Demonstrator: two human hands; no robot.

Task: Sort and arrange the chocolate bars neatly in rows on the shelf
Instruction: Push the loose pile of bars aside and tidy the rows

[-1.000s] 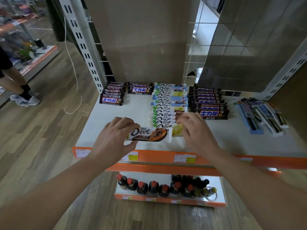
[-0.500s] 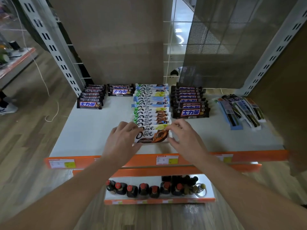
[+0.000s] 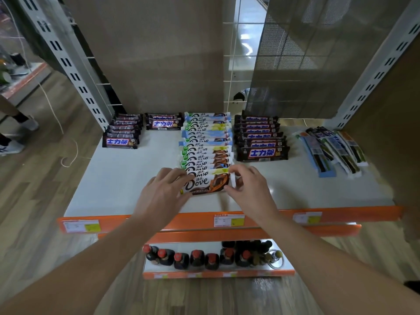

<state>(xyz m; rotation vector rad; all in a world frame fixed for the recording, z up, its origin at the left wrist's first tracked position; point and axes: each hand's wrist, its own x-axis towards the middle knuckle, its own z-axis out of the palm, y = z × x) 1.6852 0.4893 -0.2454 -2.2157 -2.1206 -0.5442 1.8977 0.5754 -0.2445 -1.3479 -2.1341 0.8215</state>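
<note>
The big white shelf holds rows of chocolate bars. A long middle row of Dove bars runs front to back, with dark bar rows beside it. Below, a lower shelf holds bottles. The left hand and right hand pinch the ends of the front Dove bar.

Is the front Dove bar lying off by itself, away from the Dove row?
No, the front Dove bar sits against the Dove row, held at its ends by both hands.
</note>
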